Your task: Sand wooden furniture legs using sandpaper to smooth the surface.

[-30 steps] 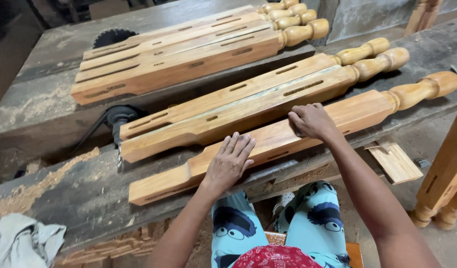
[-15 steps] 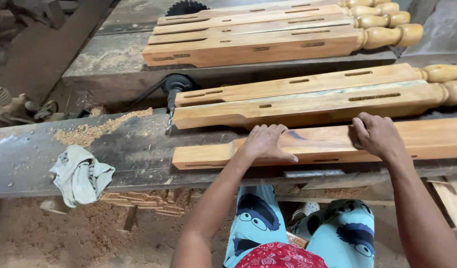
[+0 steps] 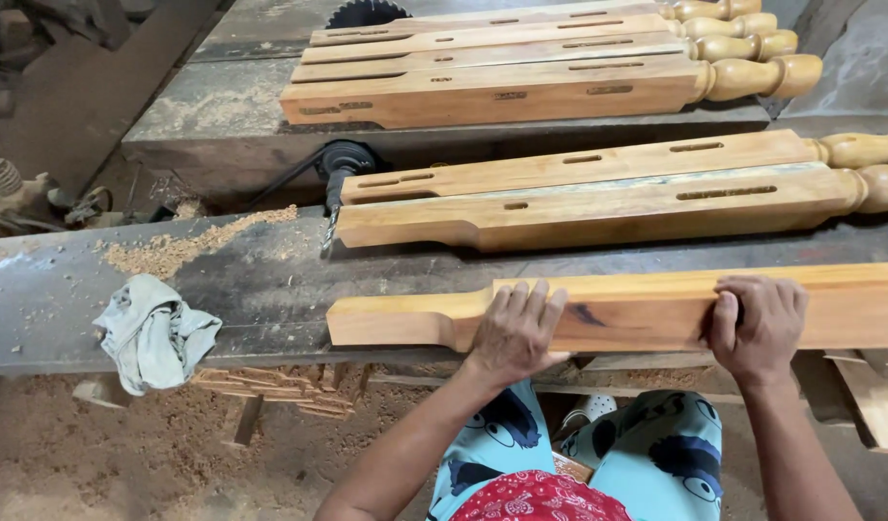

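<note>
We press our left hand [image 3: 514,333] and right hand [image 3: 759,323], both curled over the long squared yellow wooden leg [image 3: 637,309], steadying it flat along the near edge of the dark dusty table [image 3: 251,280].

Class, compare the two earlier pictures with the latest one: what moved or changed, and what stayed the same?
The nearest wooden leg has been drawn toward the person, to the bench's front edge, and now lies square to it instead of slanting. Both hands stayed on it: the left hand on top, the right hand curled over it. The camera swung left, revealing the rag and sawdust. The other legs stayed put.
</note>
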